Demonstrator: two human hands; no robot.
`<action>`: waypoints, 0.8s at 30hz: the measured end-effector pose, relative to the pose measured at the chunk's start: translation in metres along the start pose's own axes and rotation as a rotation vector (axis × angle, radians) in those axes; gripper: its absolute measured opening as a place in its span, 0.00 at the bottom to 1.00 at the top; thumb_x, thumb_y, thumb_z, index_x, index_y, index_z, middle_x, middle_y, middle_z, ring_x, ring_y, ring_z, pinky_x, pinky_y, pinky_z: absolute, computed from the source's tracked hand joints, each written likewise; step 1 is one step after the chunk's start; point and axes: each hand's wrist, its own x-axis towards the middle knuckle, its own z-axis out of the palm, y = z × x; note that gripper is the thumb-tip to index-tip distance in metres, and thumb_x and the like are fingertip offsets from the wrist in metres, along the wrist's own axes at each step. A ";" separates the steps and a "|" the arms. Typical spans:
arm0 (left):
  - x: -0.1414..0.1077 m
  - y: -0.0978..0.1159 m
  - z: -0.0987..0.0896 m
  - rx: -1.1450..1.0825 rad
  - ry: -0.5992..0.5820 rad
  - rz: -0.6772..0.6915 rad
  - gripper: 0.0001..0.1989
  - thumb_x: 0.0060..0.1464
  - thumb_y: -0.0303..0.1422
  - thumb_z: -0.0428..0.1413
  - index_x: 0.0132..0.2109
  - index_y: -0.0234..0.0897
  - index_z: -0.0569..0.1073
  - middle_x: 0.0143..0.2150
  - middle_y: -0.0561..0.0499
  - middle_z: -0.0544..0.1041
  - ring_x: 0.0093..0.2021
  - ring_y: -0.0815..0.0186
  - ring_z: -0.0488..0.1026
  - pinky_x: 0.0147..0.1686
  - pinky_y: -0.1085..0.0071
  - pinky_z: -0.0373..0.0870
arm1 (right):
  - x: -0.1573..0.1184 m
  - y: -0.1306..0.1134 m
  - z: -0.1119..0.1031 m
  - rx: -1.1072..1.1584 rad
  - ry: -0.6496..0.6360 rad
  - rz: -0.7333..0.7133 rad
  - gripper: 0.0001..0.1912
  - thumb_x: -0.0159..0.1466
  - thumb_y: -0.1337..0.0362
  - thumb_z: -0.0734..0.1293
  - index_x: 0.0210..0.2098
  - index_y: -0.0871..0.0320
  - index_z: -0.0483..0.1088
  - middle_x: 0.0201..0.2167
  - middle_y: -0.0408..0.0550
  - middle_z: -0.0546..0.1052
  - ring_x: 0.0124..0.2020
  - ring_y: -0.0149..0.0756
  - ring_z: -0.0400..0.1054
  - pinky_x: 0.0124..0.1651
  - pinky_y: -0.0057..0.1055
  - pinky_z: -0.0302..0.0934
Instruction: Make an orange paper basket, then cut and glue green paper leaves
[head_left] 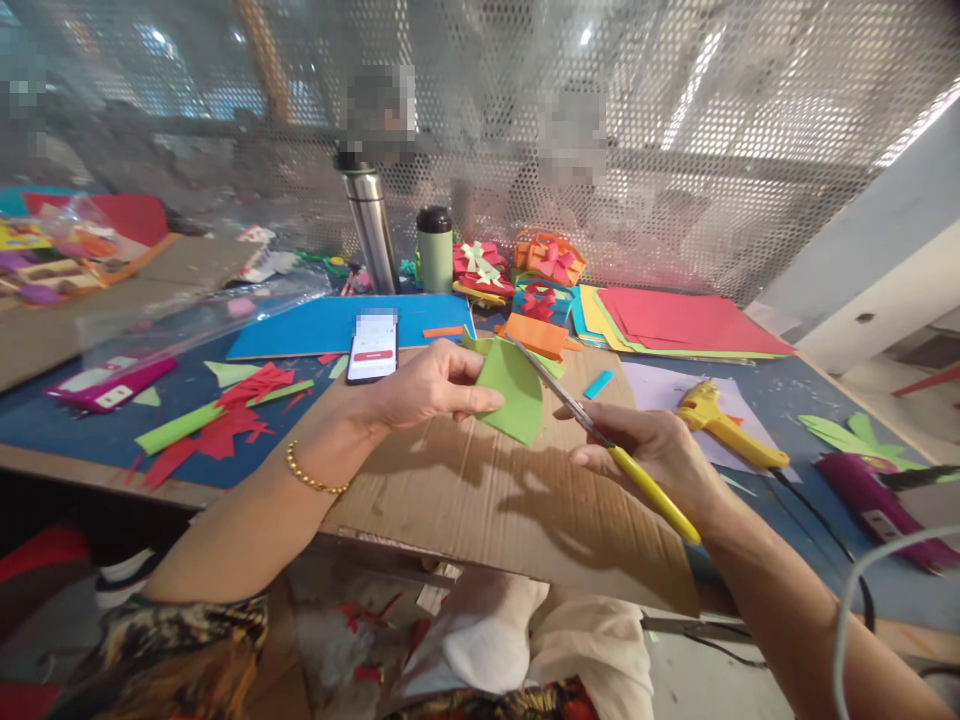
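My left hand (454, 385) pinches a piece of green paper (517, 395) with a curved edge, held above a sheet of brown cardboard (450, 490). In my right hand (645, 445) is a pair of scissors (652, 492) with yellow handles. Their metal blades point up and left, across the upper right edge of the green paper. A narrow green strip shows along the blades there; whether it is cut free I cannot tell. Just behind the paper lies a folded orange paper piece (536, 335). A small blue strip (598, 384) rests on the cardboard near my right hand.
A yellow glue gun (724, 425) with a black cord lies at right, near a purple tool (885, 505). At left are red paper scraps (225, 430) and a phone (373, 345). Behind stand a steel flask (371, 225), a green bottle (435, 250) and coloured sheets (682, 318).
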 end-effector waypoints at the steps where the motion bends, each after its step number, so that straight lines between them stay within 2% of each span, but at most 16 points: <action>1: 0.000 0.000 0.000 -0.003 -0.002 0.001 0.16 0.47 0.41 0.70 0.25 0.34 0.76 0.24 0.54 0.71 0.24 0.73 0.63 0.24 0.76 0.64 | 0.000 0.001 0.001 -0.002 0.005 -0.005 0.39 0.58 0.27 0.73 0.43 0.58 0.85 0.25 0.42 0.62 0.27 0.32 0.51 0.28 0.31 0.49; 8: 0.002 -0.001 0.000 -0.001 -0.036 0.018 0.20 0.49 0.45 0.71 0.24 0.35 0.75 0.23 0.53 0.72 0.23 0.73 0.63 0.23 0.76 0.65 | 0.002 -0.004 0.001 -0.024 -0.006 0.007 0.40 0.56 0.23 0.72 0.32 0.59 0.82 0.24 0.42 0.61 0.27 0.32 0.51 0.28 0.31 0.49; 12: 0.003 -0.004 0.000 -0.021 -0.031 0.005 0.20 0.48 0.44 0.71 0.25 0.35 0.75 0.24 0.53 0.73 0.23 0.73 0.63 0.23 0.76 0.64 | 0.003 -0.007 0.000 -0.021 -0.004 0.013 0.41 0.56 0.24 0.72 0.35 0.59 0.84 0.23 0.42 0.61 0.27 0.32 0.51 0.27 0.31 0.49; 16: 0.005 -0.007 0.001 -0.044 -0.037 -0.005 0.16 0.47 0.41 0.71 0.26 0.34 0.77 0.24 0.54 0.72 0.23 0.74 0.63 0.23 0.76 0.64 | 0.003 0.000 0.002 -0.011 0.006 0.032 0.39 0.57 0.28 0.74 0.40 0.60 0.85 0.22 0.41 0.61 0.25 0.31 0.50 0.26 0.31 0.47; 18: 0.006 -0.009 0.001 -0.036 -0.060 -0.010 0.14 0.48 0.39 0.69 0.27 0.34 0.78 0.24 0.55 0.72 0.24 0.74 0.63 0.23 0.76 0.63 | 0.005 0.007 0.003 -0.003 0.042 0.048 0.40 0.57 0.29 0.74 0.43 0.61 0.85 0.22 0.41 0.63 0.24 0.30 0.50 0.26 0.31 0.47; 20: 0.007 -0.011 0.002 -0.036 -0.070 -0.009 0.12 0.48 0.38 0.69 0.28 0.34 0.78 0.24 0.55 0.72 0.24 0.74 0.63 0.23 0.77 0.63 | 0.011 0.015 0.001 -0.031 0.094 0.060 0.40 0.57 0.28 0.73 0.42 0.61 0.85 0.22 0.41 0.64 0.24 0.31 0.51 0.26 0.32 0.48; 24: 0.014 -0.021 0.002 -0.126 0.026 0.010 0.14 0.46 0.38 0.72 0.29 0.33 0.78 0.26 0.55 0.73 0.25 0.74 0.65 0.23 0.77 0.64 | 0.025 0.026 -0.009 -0.312 0.251 0.089 0.35 0.59 0.29 0.71 0.34 0.58 0.82 0.21 0.41 0.64 0.25 0.34 0.55 0.31 0.33 0.52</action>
